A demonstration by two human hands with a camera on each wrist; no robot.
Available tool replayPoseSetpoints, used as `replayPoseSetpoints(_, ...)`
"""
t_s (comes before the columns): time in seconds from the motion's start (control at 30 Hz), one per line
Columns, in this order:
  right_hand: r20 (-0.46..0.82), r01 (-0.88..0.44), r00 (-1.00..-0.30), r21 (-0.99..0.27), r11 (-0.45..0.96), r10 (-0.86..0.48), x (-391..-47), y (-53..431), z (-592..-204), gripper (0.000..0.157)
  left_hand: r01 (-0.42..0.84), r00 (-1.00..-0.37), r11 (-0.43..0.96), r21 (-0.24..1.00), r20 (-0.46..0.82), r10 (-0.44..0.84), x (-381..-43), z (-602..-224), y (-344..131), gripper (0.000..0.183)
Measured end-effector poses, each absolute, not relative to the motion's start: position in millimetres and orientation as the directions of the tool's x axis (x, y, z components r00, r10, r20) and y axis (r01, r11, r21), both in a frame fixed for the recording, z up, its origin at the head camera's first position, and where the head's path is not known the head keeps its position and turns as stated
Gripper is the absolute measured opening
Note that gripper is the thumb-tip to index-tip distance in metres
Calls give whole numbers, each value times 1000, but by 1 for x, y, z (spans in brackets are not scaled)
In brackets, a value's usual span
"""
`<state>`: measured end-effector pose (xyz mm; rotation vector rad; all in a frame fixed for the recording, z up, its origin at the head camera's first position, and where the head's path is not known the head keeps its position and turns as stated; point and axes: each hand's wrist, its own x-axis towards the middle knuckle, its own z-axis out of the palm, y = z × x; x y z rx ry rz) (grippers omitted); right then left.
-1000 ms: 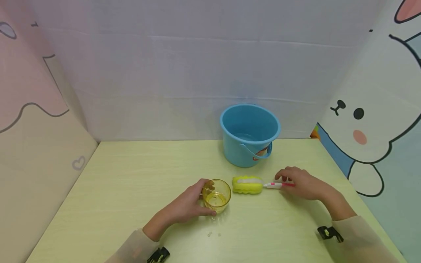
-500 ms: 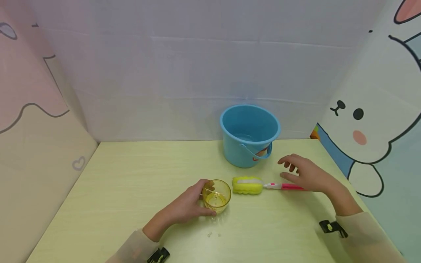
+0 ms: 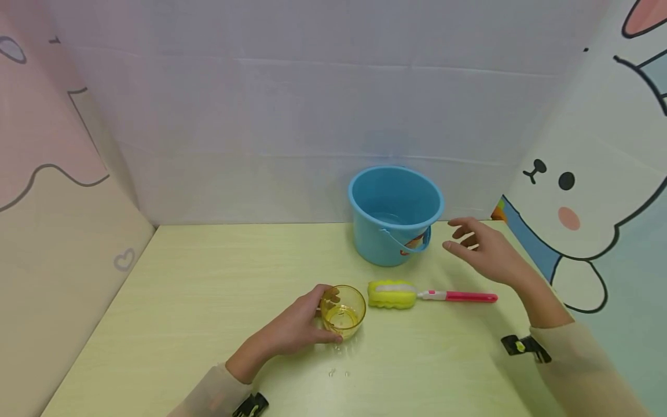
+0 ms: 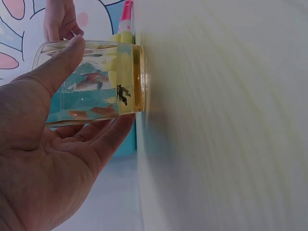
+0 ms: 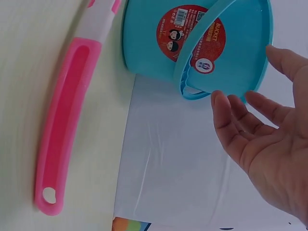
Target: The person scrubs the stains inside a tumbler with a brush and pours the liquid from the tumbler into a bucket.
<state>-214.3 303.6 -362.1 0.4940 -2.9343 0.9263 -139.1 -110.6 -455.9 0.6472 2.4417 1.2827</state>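
Observation:
An amber glass cup [image 3: 344, 318] stands upright on the table with a little liquid in it. My left hand [image 3: 299, 324] grips its side, thumb in front and fingers behind; the left wrist view shows the clear cup wall [image 4: 91, 82] between them. Right of the cup lies a sponge brush with a yellow-green head [image 3: 392, 301] and a pink and white handle [image 3: 471, 297]. My right hand [image 3: 487, 249] hovers above and beyond that handle, fingers loosely bent around nothing. In the right wrist view the fingers point toward the blue bucket [image 5: 144, 38].
At the back of the table [image 3: 219, 278] stands the blue bucket [image 3: 383, 240], its handle hanging down in front. A few water drops [image 3: 339, 372] lie before the cup. A pale cloth wall [image 3: 250, 139] rises behind, with a cartoon-printed panel [image 3: 578, 214] at the right.
My right hand has come off the brush handle and moved up and away toward the bucket's right side. The brush lies in place; my left hand and the cup have not moved.

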Motion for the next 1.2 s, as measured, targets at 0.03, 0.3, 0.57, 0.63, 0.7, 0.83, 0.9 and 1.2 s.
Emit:
replayPoseSetpoints(0.03, 122, -297, -953, -566, 769, -278, -216, 303, -360, 56, 249, -851, 498, 831, -58, 522, -139, -456, -111, 92)
replayPoseSetpoints(0.3, 102, -201, -978, -702, 683, -183, -229, 298, -346, 65, 253, -851, 501, 828, -56, 521, -139, -455, -111, 92)
replayPoseSetpoints(0.57, 36, -108, -991, -779, 617, -128, -242, 294, -335, 74, 252, -851, 495, 831, -53, 523, -139, -456, -111, 92)
replayPoseSetpoints(0.63, 29, -94, -993, -789, 607, -117, -246, 293, -333, 75, 256, -850, 493, 832, -49, 524, -139, -456, -111, 92)
replayPoseSetpoints(0.7, 20, -82, -994, -801, 593, -110, -251, 292, -331, 75, 260, -850, 491, 831, -45, 525, -139, -456, -111, 92)
replayPoseSetpoints(0.83, -14, -44, -995, -831, 554, -100, -260, 291, -327, 75, 263, -850, 493, 829, -43, 525, -139, -456, -111, 92)
replayPoseSetpoints(0.9, -32, -24, -995, -842, 539, -94, -265, 291, -325, 75, 262, -849, 494, 829, -45, 526, -139, -456, -111, 92)
replayPoseSetpoints(1.2, -79, 22, -992, -871, 491, -95, -282, 286, -317, 74, 257, -849, 494, 831, -50, 526, -140, -455, -110, 92)
